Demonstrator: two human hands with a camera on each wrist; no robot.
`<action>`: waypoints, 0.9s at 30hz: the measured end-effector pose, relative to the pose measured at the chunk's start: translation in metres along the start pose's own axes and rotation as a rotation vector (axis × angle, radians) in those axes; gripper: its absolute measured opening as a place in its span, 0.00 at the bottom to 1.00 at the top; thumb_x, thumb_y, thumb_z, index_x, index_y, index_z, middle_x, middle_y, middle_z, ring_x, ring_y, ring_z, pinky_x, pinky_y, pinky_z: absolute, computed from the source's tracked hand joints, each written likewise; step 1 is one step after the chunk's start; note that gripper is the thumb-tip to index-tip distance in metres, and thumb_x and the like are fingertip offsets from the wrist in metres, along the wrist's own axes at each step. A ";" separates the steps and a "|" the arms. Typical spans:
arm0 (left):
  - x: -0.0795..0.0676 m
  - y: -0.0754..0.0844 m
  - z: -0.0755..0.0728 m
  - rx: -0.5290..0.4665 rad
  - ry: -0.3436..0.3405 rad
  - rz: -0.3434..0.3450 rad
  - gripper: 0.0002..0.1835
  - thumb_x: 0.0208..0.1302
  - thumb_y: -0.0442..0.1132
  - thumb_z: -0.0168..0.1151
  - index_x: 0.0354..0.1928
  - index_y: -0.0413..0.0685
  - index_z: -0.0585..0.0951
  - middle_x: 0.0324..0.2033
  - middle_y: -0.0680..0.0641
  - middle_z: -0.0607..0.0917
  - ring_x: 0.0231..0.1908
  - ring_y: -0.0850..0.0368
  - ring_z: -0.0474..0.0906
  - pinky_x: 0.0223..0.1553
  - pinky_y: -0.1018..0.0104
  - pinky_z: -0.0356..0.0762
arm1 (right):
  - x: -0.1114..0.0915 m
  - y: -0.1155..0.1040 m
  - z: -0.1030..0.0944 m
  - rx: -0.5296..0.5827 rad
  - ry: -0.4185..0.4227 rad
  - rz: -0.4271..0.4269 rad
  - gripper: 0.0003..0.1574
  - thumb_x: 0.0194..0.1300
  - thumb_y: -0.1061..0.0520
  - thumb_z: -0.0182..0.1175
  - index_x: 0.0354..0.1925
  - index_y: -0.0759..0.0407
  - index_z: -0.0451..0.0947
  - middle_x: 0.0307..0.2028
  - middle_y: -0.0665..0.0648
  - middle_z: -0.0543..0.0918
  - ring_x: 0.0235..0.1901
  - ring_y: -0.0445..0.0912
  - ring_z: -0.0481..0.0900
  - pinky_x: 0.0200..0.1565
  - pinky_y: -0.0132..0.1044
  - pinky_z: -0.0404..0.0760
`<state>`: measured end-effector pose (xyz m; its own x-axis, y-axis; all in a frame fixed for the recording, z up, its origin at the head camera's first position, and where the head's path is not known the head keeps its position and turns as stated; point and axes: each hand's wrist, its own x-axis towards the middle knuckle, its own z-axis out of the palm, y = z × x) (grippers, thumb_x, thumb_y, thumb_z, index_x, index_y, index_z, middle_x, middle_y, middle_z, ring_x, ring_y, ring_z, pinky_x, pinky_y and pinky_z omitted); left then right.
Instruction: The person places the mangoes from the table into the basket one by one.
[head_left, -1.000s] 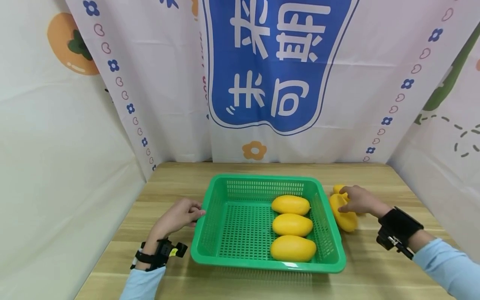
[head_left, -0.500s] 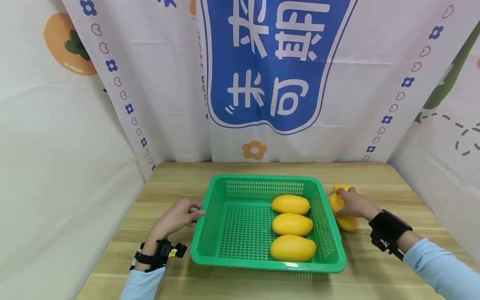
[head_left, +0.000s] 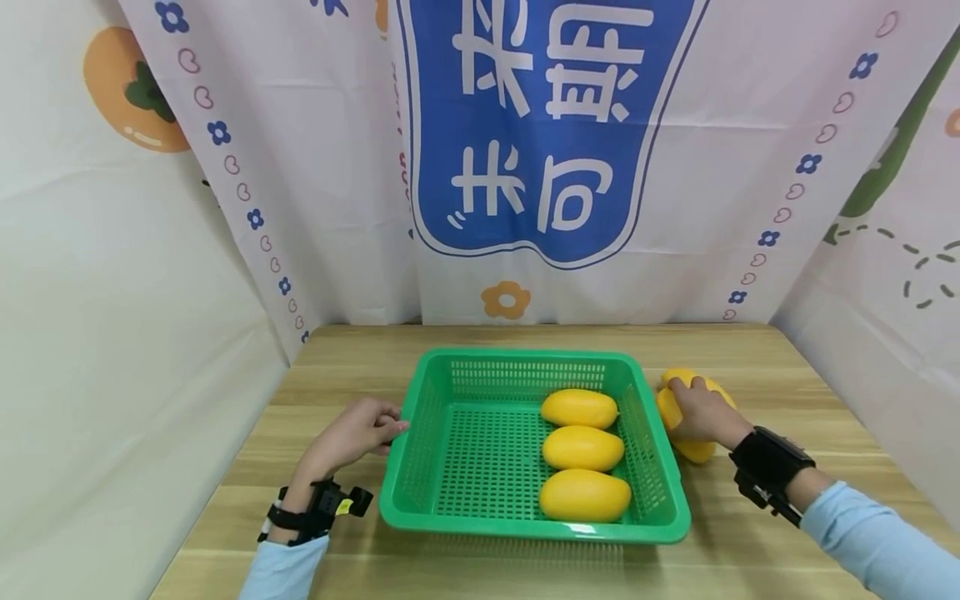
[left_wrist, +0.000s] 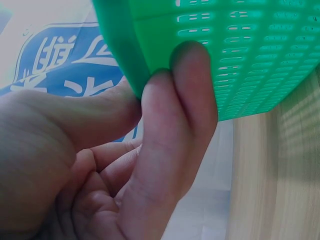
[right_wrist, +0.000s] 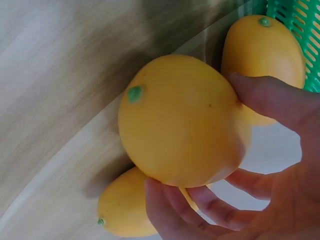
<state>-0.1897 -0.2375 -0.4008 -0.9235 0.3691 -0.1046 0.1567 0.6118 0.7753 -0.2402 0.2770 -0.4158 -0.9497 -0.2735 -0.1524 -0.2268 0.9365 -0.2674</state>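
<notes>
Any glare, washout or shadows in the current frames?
Head: fairly even light, small white glare on the green basket's front rim. Left wrist: upper-left corner washed out, printed cloth hazy. Right wrist: soft-edged shadows on the table beside the yellow fruits.

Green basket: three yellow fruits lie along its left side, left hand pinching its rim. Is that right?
No: the three yellow fruits lie along the right side of the green basket, as the head view shows. The left hand does pinch its rim.
</notes>
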 end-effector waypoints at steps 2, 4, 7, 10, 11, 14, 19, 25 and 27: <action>-0.001 0.000 0.000 0.000 0.001 -0.003 0.14 0.74 0.37 0.56 0.51 0.32 0.82 0.30 0.48 0.86 0.33 0.56 0.84 0.38 0.61 0.88 | -0.001 -0.001 0.000 -0.005 -0.012 0.008 0.47 0.51 0.57 0.72 0.62 0.75 0.61 0.46 0.80 0.69 0.33 0.57 0.74 0.34 0.49 0.81; -0.001 0.000 0.000 0.000 0.001 -0.007 0.14 0.74 0.38 0.56 0.51 0.32 0.82 0.29 0.48 0.86 0.33 0.56 0.83 0.38 0.60 0.88 | -0.002 -0.003 0.000 -0.011 -0.025 0.017 0.47 0.52 0.57 0.71 0.63 0.74 0.61 0.47 0.81 0.68 0.33 0.57 0.74 0.35 0.49 0.82; -0.002 0.000 0.000 0.000 0.002 -0.010 0.15 0.74 0.38 0.56 0.51 0.32 0.81 0.29 0.48 0.86 0.33 0.56 0.83 0.39 0.59 0.88 | -0.005 -0.004 0.001 -0.020 -0.037 0.027 0.46 0.52 0.57 0.70 0.63 0.74 0.61 0.48 0.81 0.69 0.34 0.58 0.74 0.35 0.51 0.82; -0.001 0.000 0.000 0.002 0.003 -0.007 0.15 0.74 0.38 0.56 0.51 0.32 0.81 0.28 0.49 0.85 0.32 0.56 0.83 0.38 0.57 0.88 | -0.008 -0.006 0.000 -0.026 -0.044 0.036 0.45 0.53 0.58 0.70 0.63 0.73 0.62 0.48 0.81 0.69 0.35 0.59 0.74 0.37 0.52 0.82; -0.001 0.000 0.000 0.002 0.003 -0.006 0.15 0.74 0.38 0.56 0.51 0.32 0.81 0.28 0.49 0.85 0.32 0.56 0.82 0.39 0.56 0.87 | -0.009 -0.007 -0.001 -0.027 -0.048 0.038 0.45 0.53 0.58 0.70 0.63 0.73 0.62 0.48 0.81 0.69 0.35 0.59 0.74 0.37 0.53 0.82; -0.001 0.000 0.000 0.000 0.002 -0.005 0.15 0.74 0.38 0.56 0.51 0.33 0.81 0.27 0.49 0.85 0.31 0.55 0.82 0.39 0.54 0.87 | -0.012 -0.008 -0.001 -0.018 -0.065 0.048 0.45 0.54 0.59 0.69 0.64 0.73 0.61 0.49 0.81 0.69 0.35 0.58 0.75 0.37 0.53 0.82; 0.000 -0.001 0.001 -0.001 0.001 -0.002 0.15 0.74 0.39 0.56 0.51 0.32 0.81 0.26 0.49 0.84 0.31 0.55 0.82 0.39 0.56 0.87 | -0.020 -0.007 0.002 -0.002 -0.076 0.042 0.46 0.54 0.59 0.69 0.66 0.73 0.60 0.49 0.80 0.69 0.34 0.58 0.73 0.34 0.49 0.81; 0.000 -0.001 0.000 0.007 0.006 -0.004 0.14 0.74 0.38 0.57 0.49 0.33 0.82 0.24 0.49 0.83 0.30 0.55 0.82 0.38 0.57 0.87 | -0.028 -0.002 0.008 0.040 -0.066 -0.004 0.46 0.49 0.60 0.70 0.63 0.70 0.63 0.45 0.77 0.71 0.32 0.54 0.74 0.32 0.44 0.79; 0.000 -0.001 0.000 0.009 0.006 -0.004 0.14 0.74 0.38 0.57 0.49 0.33 0.82 0.24 0.49 0.83 0.30 0.55 0.82 0.38 0.56 0.87 | -0.030 -0.002 0.009 0.074 -0.069 -0.009 0.46 0.47 0.62 0.70 0.63 0.69 0.63 0.45 0.76 0.71 0.32 0.53 0.74 0.33 0.44 0.79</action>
<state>-0.1901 -0.2377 -0.4017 -0.9262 0.3623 -0.1040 0.1560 0.6198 0.7691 -0.2098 0.2816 -0.4194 -0.9300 -0.2989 -0.2139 -0.2166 0.9159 -0.3380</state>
